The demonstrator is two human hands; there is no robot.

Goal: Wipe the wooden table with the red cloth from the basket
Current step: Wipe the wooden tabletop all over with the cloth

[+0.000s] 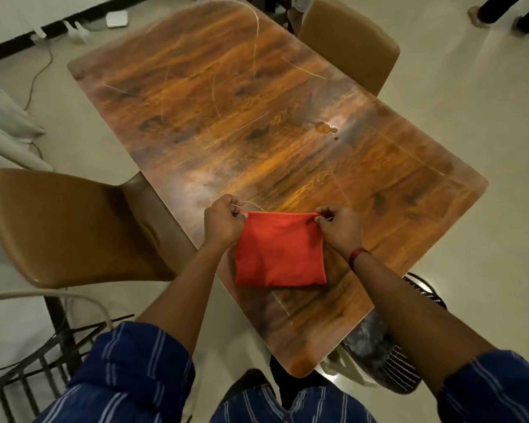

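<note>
A red cloth (278, 250), folded into a rough square, lies flat on the near part of the wooden table (257, 123). My left hand (223, 222) pinches its far left corner and my right hand (338, 228) pinches its far right corner, the far edge pulled taut between them. A small wet spill (326, 128) with a couple of dark specks sits on the table farther off, to the right. The dark wire basket (400, 355) stands on the floor under the table's near right corner, partly hidden by my right arm.
A tan chair (74, 227) is tucked in at the table's left side and another (351, 47) at the far right. Cables and a metal frame (43, 355) lie on the floor at lower left. Someone's feet (501, 16) show at the top right.
</note>
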